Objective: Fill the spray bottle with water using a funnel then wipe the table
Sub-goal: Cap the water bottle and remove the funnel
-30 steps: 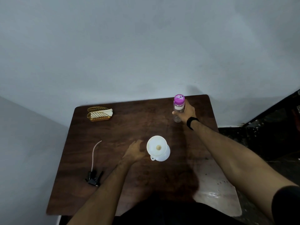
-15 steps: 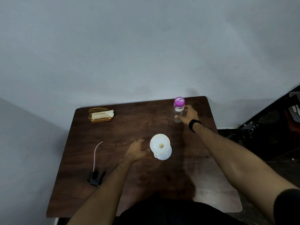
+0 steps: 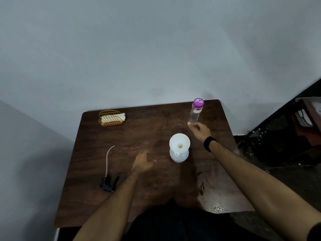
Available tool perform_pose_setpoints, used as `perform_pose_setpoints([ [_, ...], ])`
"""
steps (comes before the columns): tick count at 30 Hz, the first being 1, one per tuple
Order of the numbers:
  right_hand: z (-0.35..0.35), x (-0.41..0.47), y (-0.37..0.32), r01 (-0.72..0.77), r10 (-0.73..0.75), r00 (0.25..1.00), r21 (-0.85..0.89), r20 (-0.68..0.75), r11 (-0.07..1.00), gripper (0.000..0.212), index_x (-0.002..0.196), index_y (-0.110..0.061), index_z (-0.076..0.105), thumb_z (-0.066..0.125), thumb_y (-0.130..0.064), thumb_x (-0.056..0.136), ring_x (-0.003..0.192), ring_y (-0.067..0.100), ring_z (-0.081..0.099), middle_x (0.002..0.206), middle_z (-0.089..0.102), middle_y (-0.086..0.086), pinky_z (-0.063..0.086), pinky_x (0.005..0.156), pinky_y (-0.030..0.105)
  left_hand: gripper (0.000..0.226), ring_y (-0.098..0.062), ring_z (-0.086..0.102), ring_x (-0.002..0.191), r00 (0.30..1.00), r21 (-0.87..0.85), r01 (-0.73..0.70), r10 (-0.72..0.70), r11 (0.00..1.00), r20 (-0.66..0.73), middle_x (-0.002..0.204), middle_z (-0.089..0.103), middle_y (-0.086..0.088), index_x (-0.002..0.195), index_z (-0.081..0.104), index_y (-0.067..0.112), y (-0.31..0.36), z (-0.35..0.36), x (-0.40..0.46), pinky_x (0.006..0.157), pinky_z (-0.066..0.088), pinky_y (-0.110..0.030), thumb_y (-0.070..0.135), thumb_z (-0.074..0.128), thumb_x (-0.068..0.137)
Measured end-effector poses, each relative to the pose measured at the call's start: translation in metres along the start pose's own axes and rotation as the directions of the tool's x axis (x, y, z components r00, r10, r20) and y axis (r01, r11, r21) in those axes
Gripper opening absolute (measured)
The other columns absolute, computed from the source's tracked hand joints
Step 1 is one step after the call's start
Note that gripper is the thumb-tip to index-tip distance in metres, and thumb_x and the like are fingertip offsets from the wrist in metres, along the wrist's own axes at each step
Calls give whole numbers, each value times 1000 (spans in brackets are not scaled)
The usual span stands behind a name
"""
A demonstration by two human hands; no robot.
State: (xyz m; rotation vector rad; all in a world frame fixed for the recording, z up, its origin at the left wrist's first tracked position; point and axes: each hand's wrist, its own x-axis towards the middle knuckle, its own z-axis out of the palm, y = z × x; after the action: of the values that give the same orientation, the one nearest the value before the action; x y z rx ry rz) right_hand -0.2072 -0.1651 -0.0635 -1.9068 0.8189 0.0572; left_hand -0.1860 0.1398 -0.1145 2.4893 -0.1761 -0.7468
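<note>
A white funnel (image 3: 179, 143) sits in the neck of a white spray bottle body (image 3: 179, 156) standing mid-table. A clear water bottle with a purple cap (image 3: 196, 110) stands upright at the far right of the brown table (image 3: 152, 124). My right hand (image 3: 199, 130), with a black wristband, hovers just in front of the water bottle, fingers apart and holding nothing. My left hand (image 3: 141, 162) is open above the table, a short way left of the spray bottle. The black spray head with its thin tube (image 3: 108, 180) lies on the table at the left.
A gold wire holder with white napkins (image 3: 111, 117) stands at the far left corner. A wet, shiny patch (image 3: 217, 197) covers the near right part of the table. A pale wall is close behind. Dark clutter lies on the floor to the right.
My right hand has let go of the water bottle and pulled back toward me. My left hand has moved away from the spray bottle to the left.
</note>
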Motion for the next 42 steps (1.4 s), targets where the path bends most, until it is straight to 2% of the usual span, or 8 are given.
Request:
perform_pose_setpoints([
  [6, 7, -34, 4, 127, -147, 972, 117, 182, 985, 54, 90, -21, 73, 62, -72, 73, 94, 19, 67, 95, 74, -4, 54, 73, 34, 64, -23, 53, 128, 998, 4, 16, -16, 1000, 53, 134, 58, -4, 132, 57, 16, -15, 8, -7, 104, 43, -30, 45, 73, 77],
  [10, 9, -51, 9, 169, -221, 928, 191, 300, 967, 30, 106, -22, 68, 71, -42, 84, 94, 15, 66, 103, 71, -2, 53, 68, 24, 62, -23, 53, 126, 996, 30, 25, -27, 999, 82, 136, 56, -6, 133, 55, 16, -26, 8, -11, 102, 42, -29, 42, 73, 80],
  [16, 10, -66, 31, 208, -255, 865, 154, 432, 966, 79, 132, -25, 47, 88, -19, 66, 103, 11, 61, 123, 61, -6, 56, 82, 27, 64, -24, 52, 128, 993, 43, 38, -43, 998, 107, 140, 53, -7, 135, 53, 18, -34, 4, -11, 104, 44, -31, 46, 72, 81],
  [22, 37, -65, 40, 283, -275, 953, -51, 125, 958, 65, 127, -10, 59, 87, -13, 68, 103, 20, 62, 121, 66, 8, 54, 85, 33, 67, -23, 49, 132, 992, 35, 1, -5, 999, 126, 142, 53, -6, 139, 52, 16, -26, 7, -12, 108, 41, -32, 45, 72, 82],
  [29, 31, -58, 23, 197, -194, 980, 161, -35, 967, 42, 119, -6, 66, 78, -20, 81, 100, 19, 65, 111, 71, 11, 55, 84, 34, 60, -23, 50, 129, 992, 13, -30, 28, 999, 124, 139, 54, -6, 135, 54, 14, -15, 7, -10, 107, 41, -31, 38, 73, 83],
  [34, -2, -41, 33, 117, -77, 981, 222, -179, 968, 18, 81, -19, 69, 67, -34, 90, 75, 12, 56, 72, 65, -4, 43, 63, 26, 57, -23, 52, 127, 991, -3, -51, 51, 999, 127, 136, 56, -5, 133, 55, 14, 1, 10, -8, 104, 41, -28, 36, 74, 83],
  [38, -26, -29, 63, -130, 142, 968, 69, -208, 989, 38, 111, -8, 71, 67, -37, 87, 102, 27, 62, 104, 70, 11, 42, 79, 27, 53, -22, 55, 123, 989, -9, -107, 108, 994, 102, 130, 61, -5, 129, 57, 13, 20, 9, -6, 101, 43, -28, 34, 75, 83],
  [42, -52, -21, 73, -155, 156, 944, 28, -292, 988, 49, 119, -10, 57, 75, -33, 80, 106, 32, 60, 112, 65, 12, 45, 84, 31, 53, -24, 54, 123, 982, -2, -178, 178, 984, 57, 130, 59, -6, 130, 56, 13, 60, 2, 4, 100, 42, -30, 34, 73, 85],
])
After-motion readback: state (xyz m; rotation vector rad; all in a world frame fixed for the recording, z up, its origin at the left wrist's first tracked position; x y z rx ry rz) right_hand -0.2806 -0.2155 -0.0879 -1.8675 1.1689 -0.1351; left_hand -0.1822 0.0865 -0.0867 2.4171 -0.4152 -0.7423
